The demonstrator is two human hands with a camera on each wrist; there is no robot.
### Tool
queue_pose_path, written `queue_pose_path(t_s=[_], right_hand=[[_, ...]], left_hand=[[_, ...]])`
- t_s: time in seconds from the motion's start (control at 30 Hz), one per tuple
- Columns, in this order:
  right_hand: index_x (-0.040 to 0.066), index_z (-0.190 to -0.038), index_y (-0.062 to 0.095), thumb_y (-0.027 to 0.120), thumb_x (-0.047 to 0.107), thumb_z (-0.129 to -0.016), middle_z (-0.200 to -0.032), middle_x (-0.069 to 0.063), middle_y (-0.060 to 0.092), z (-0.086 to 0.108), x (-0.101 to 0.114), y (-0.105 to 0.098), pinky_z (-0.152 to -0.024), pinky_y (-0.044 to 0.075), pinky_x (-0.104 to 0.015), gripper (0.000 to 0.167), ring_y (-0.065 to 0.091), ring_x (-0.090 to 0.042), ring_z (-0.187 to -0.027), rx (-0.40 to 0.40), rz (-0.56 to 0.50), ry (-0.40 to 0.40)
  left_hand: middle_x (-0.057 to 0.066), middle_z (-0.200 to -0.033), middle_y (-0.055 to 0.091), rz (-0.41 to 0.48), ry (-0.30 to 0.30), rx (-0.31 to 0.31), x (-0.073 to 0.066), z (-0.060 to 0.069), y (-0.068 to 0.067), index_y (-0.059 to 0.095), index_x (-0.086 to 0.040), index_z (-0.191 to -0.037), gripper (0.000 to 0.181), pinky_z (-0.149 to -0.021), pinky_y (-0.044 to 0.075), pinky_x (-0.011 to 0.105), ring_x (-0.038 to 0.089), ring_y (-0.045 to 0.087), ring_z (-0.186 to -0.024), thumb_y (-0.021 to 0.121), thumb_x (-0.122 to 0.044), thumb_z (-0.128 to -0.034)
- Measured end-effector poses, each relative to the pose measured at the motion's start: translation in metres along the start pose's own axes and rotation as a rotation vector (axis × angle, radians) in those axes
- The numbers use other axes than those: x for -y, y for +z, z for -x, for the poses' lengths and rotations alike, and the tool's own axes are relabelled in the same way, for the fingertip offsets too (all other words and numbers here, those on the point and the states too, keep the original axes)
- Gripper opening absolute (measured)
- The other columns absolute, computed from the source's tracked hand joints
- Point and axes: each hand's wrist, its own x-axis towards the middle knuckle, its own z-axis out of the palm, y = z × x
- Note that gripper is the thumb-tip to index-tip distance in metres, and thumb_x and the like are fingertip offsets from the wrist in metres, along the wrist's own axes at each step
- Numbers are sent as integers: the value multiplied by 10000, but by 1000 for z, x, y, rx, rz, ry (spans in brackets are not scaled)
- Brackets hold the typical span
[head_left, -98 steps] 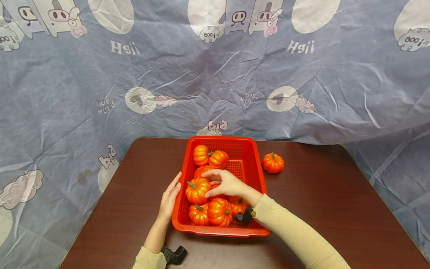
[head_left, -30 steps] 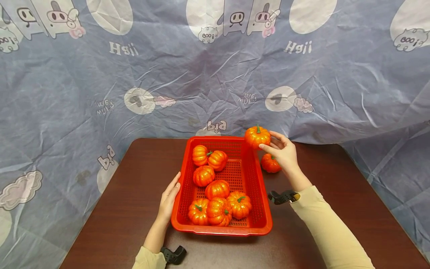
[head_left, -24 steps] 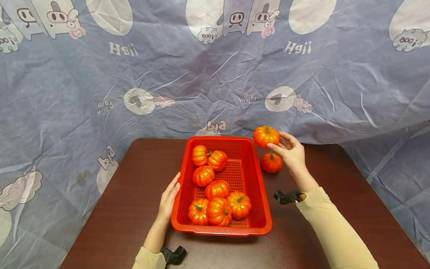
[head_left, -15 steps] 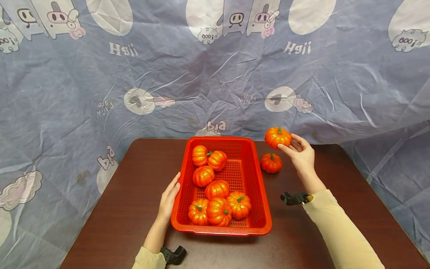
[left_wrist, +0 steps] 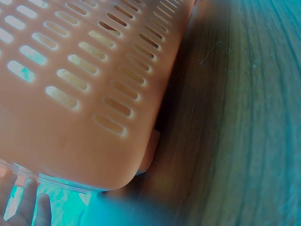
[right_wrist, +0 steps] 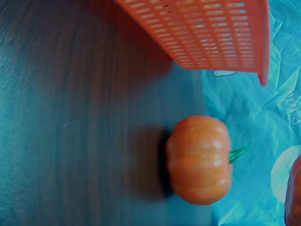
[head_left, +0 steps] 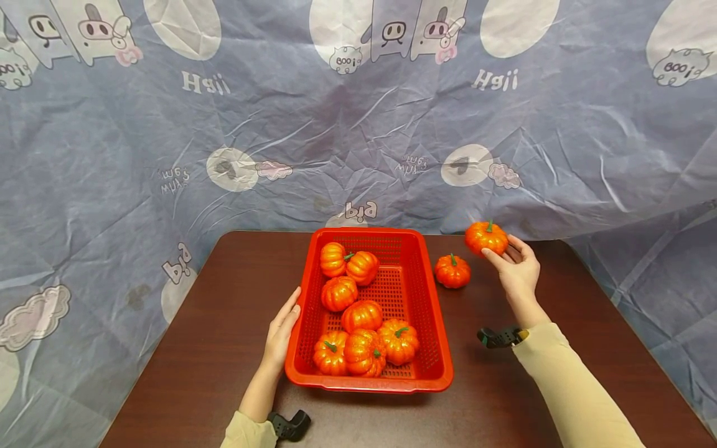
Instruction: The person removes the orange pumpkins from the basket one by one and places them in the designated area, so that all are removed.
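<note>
My right hand (head_left: 520, 272) holds a small orange toy pumpkin (head_left: 485, 239) between thumb and fingers, above the table's back right. In the right wrist view only a sliver of that pumpkin (right_wrist: 294, 193) shows at the right edge. Another pumpkin (head_left: 452, 271) stands upright on the table, just right of the red plastic basket (head_left: 370, 384). Straight fingers of my left hand (head_left: 282, 326) lie against the basket's left side; some fingertips (left_wrist: 29, 200) show near its rim in the left wrist view. Several pumpkins, among them one with its stem up (head_left: 399, 341), lie inside the basket.
A dark brown wooden table (head_left: 224, 323) bears everything. Behind it hangs a blue-grey printed cloth (head_left: 313, 124), close to the table's back edge. The basket's slotted wall (right_wrist: 211, 37) rises beside the standing pumpkin in the right wrist view.
My right hand gripped a pumpkin in the basket, lifted it over the right rim and carried it right, past the standing pumpkin; lately it has lowered slightly. My left hand stays put.
</note>
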Motion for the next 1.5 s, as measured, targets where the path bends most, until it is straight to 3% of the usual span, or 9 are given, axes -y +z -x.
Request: queue_pose_path(t_s=[0.3,0.53,0.73,1.17,1.5], right_hand=[[124,-1350,500,809,90,-724,-1347,-122,465,-8,-23,-13,-970,419,-261,699,508,-226,-1156,-86,85,20],[107,-1371,475,797,127,-746,-1368,-99,419,-13,-43,-21,-980,414,-267,703,494,-249,-1169,-120,191,10],[81,-1384,454,792,161,-758,-1369,-114,421,-11,-57,-25,-988,409,-281,716,486,-280,-1182,-115,263,8],[49,-1393,422,783,103,-757,-1338,-166,451,-8,-82,-27,-1002,401,-319,733,482,-304,-1167,-110,280,51],[23,-1382,413,786,123,-757,-1362,-169,351,-7,-91,-27,-1019,385,-345,735,452,-309,-1208,-85,321,33]], left_hand=[[76,-1480,334,2,-15,4,0,1,0,361,-77,-1449,443,-1002,360,200,116,395,-1277,396,-171,-1018],[86,-1480,333,8,-9,3,-1,1,1,358,-60,-1447,445,-1006,356,201,105,400,-1273,398,-164,-1016],[98,-1473,344,3,-9,-2,-1,1,1,360,-50,-1444,448,-1002,358,197,95,408,-1265,407,-163,-1013],[97,-1479,331,14,-4,10,-1,1,1,331,-32,-1453,467,-998,368,206,119,402,-1270,404,-176,-1015],[107,-1483,322,24,0,6,-2,0,1,338,-30,-1449,459,-1003,360,203,89,406,-1264,403,-168,-1016]])
